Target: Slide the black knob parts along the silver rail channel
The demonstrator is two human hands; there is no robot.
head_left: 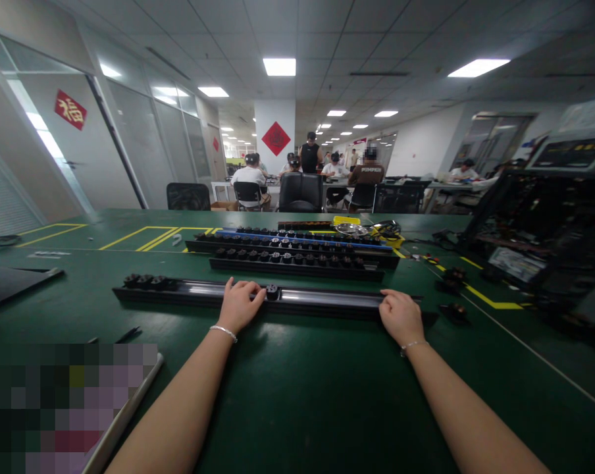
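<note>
A long black channel (327, 299) lies crosswise before me on the green table, its shiny inner face upward. My left hand (241, 306) is closed over its middle, fingers curled across the channel. Directly right of that thumb and forefinger sits a single black socket module (272, 291) inside the channel; I cannot tell whether they touch it. My right hand (401, 317) grips the channel near its right end, with the fingertips over the far edge. Several more socket modules (149, 282) sit at the left end.
Behind are channels filled with socket modules (297, 260) and a blue strip (317, 238). Loose black parts (454, 313) and a dark open-framed rack (539, 230) are at right. A pixelated area (70, 408) covers the lower left. People sit at tables beyond.
</note>
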